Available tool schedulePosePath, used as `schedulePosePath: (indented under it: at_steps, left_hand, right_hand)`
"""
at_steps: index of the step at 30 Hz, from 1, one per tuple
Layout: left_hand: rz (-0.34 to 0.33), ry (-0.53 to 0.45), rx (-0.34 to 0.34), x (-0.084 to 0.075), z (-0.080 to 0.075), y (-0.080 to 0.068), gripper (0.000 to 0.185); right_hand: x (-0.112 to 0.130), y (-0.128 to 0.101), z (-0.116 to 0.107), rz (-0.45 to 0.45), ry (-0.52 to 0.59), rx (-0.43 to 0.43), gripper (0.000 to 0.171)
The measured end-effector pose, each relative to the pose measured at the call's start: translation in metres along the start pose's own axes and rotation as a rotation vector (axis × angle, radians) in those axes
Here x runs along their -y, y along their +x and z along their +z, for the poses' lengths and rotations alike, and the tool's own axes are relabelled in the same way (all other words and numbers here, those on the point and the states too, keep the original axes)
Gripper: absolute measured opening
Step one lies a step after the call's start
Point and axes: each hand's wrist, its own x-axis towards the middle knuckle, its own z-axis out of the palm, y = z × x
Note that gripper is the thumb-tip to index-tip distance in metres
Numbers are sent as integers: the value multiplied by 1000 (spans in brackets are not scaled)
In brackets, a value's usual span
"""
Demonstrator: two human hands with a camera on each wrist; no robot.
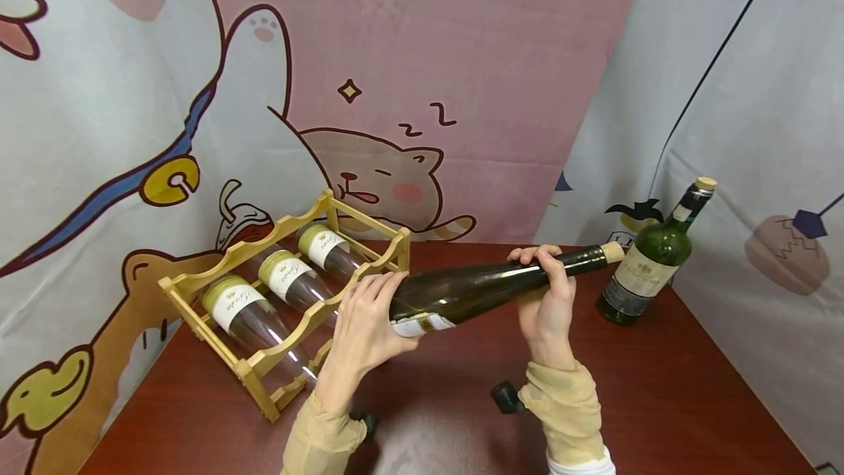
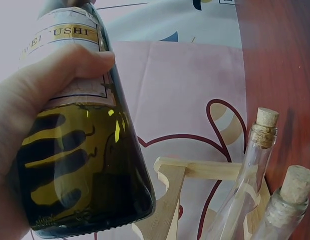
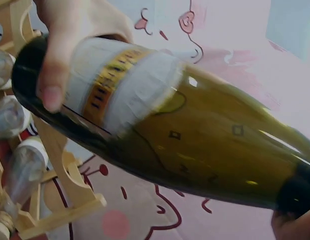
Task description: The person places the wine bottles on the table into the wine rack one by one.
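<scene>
A corked dark green wine bottle (image 1: 471,292) is held above the table, tilted nearly level with its neck toward the right. My left hand (image 1: 369,321) grips its base end, the thumb lying across the white and gold label (image 2: 69,32) in the left wrist view. Around the neck, my right hand (image 1: 547,292) curls its fingers just below the cork (image 1: 613,251). Left of the hands stands a wooden wine rack (image 1: 297,328) bearing several clear labelled bottles (image 1: 283,273) laid on their sides. The left forearm partly covers the rack's front.
Another green bottle (image 1: 642,270) with a cork and cream label stands upright at the table's right back. The reddish-brown table (image 1: 659,387) meets a cartoon-printed cloth (image 1: 428,57) behind. A black wrist-mounted piece (image 1: 506,397) sticks out beside the right sleeve.
</scene>
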Motion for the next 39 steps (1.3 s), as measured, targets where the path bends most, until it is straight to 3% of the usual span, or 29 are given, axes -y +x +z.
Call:
schedulePosePath:
  at_steps: [6, 15, 20, 23, 26, 30, 32, 35, 39]
  left_hand:
    - [-34, 0, 3, 3, -2, -1, 93]
    - [-36, 22, -3, 7, -5, 0, 96]
    - [-34, 38, -4, 9, -7, 1, 96]
    - [-38, 45, -3, 9, -7, 0, 95]
    - [-46, 48, -2, 11, -9, 0, 93]
    - [-52, 56, -10, 13, -9, 0, 90]
    - [-52, 60, -13, 15, -9, 0, 89]
    - [-55, 65, -16, 17, -9, -1, 88]
    - [-61, 78, -19, 19, -10, -2, 88]
  right_hand:
    - [6, 5, -11, 132, -155, 57, 20]
    - [17, 10, -16, 236, -343, 193, 28]
    - [24, 9, -16, 297, -477, 205, 26]
    - [30, 9, -20, 333, -565, 272, 21]
    - [38, 9, -24, 377, -740, 354, 16]
    - [47, 10, -27, 404, -1116, 398, 30]
    - [50, 9, -28, 369, -1306, 405, 36]
    - [53, 7, -28, 236, -1509, 422, 30]
    - [54, 4, -30, -69, -1617, 441, 19]
